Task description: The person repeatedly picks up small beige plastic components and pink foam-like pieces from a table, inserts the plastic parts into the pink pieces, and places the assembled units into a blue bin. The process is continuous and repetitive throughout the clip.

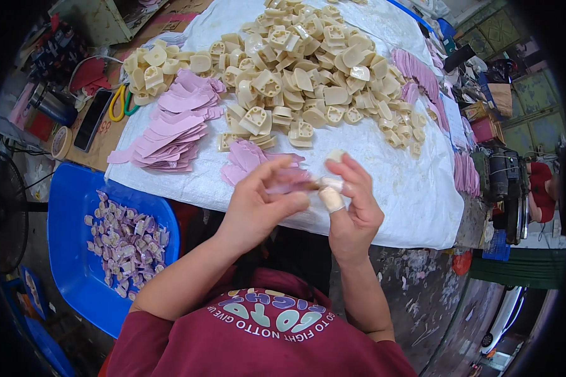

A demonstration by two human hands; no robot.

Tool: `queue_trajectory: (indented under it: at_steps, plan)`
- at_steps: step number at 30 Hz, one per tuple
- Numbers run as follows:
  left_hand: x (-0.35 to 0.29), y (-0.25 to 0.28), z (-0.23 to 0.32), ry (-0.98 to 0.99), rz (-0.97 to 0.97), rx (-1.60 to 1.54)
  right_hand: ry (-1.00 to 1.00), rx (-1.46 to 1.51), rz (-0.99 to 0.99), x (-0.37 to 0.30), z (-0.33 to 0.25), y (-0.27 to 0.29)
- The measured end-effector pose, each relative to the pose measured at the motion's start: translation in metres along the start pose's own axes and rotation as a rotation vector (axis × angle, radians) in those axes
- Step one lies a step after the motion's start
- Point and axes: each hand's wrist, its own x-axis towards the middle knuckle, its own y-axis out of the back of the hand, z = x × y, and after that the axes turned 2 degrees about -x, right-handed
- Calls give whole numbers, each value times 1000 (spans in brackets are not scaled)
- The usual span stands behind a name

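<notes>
In front of my chest, over the table's near edge, both hands are raised close together. My left hand (264,198) pinches a pink cut piece (286,187), smeared by motion. My right hand (356,204) has its fingers bent and closed at the other end of that piece; light coverings wrap its thumb and some fingertips. Whether a cream heel is also between the fingers, I cannot make out. Just beyond lies a small stack of pink pieces (244,160). A large heap of cream plastic shoe heels (308,75) covers the middle of the table.
A white sheet (396,188) covers the table. At left are a bigger pink stack (173,129), scissors (116,103), a phone (93,120) and a tape roll (61,142). A blue tub (69,251) holds pink-covered heels. More pink strips (465,173) and a machine (503,173) are at right.
</notes>
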Motion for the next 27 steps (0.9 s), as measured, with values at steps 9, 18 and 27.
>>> queue_trajectory:
  at_steps: [9,18,27]
  plan:
    - [-10,-5,8,189,-110,-559,-636,980,-21,-14,-17,-22]
    - [-7,-10,4,-45,-36,-278,-644,1121,-136,-10,-17,-28]
    - [-3,-15,2,-55,91,-151,-601,849,-213,-6,-13,-31]
